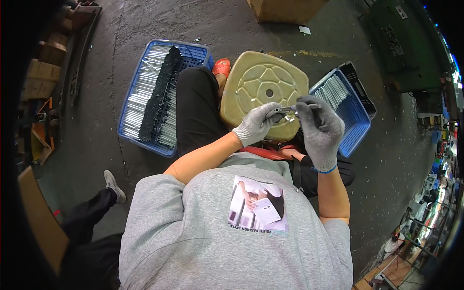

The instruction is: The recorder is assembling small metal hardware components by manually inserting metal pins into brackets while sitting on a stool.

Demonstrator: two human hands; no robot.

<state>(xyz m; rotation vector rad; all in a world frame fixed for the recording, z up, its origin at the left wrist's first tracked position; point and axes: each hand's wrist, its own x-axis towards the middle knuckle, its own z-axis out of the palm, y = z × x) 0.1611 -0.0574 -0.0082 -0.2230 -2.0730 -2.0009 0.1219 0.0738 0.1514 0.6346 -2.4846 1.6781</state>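
Note:
In front of my body, above a yellowish plastic stool (269, 72), my two gloved hands meet. My left hand (258, 124), in a whitish knit glove, pinches a slim grey metal piece (285, 109) whose exact kind I cannot make out. My right hand (320, 126), in a greyer, dirtier glove, has its fingers closed at the other end of that piece. What lies between those fingertips is partly hidden. Small white scraps (290, 117) show just below the piece. Beyond my right hand are silver rods (330, 92) in a blue basket (356, 131).
At the left stands another blue basket (126, 137), holding silver rods (139, 104) and a black bristly strip (161, 92). A cardboard box (285, 10) is at the far side. Green machinery (401, 46) stands at right. Another person's shoe (114, 186) is at lower left.

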